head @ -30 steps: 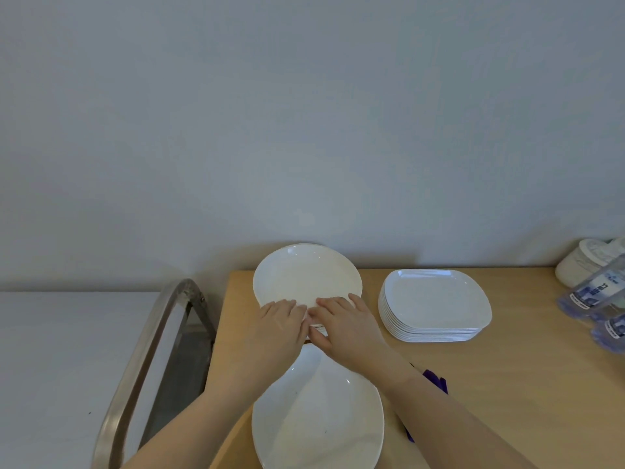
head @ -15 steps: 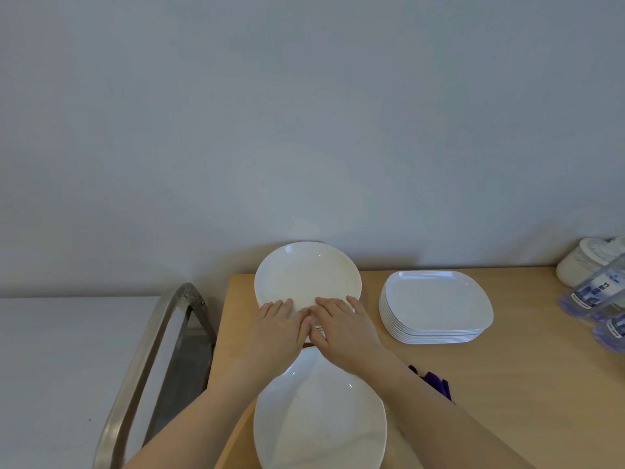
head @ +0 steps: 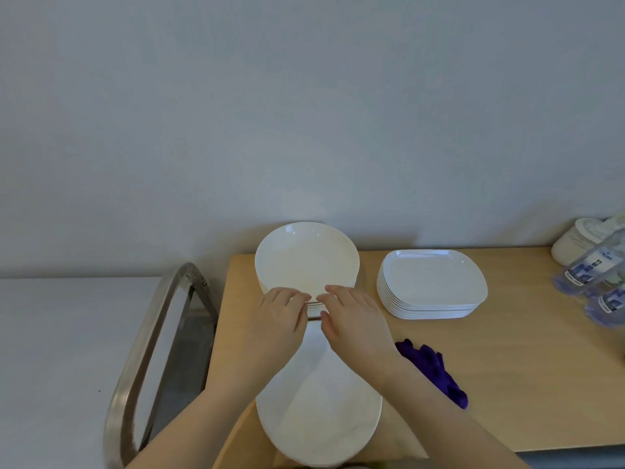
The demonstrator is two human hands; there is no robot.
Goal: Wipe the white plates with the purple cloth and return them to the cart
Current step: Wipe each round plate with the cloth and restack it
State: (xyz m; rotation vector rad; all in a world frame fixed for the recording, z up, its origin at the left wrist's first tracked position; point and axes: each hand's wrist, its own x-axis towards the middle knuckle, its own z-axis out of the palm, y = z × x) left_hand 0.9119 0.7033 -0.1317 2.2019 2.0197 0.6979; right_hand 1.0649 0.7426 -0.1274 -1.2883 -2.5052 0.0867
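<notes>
A stack of round white plates stands at the table's back left. My left hand and my right hand both grip the near rim of its top plate, fingers on top and thumbs tucked under the edge. Several plate rims show in the gap between my hands. A second pile of round white plates lies closer to me, partly under my forearms. The crumpled purple cloth lies on the table just right of my right forearm, and neither hand touches it.
A stack of square white plates stands right of the round stack. Plastic bottles and a white container sit at the far right. The cart's metal handle rises left of the wooden table. A wall runs behind.
My hands have stayed on the near rim of the top round plate and have parted slightly. More of the purple cloth shows beside my right forearm.
</notes>
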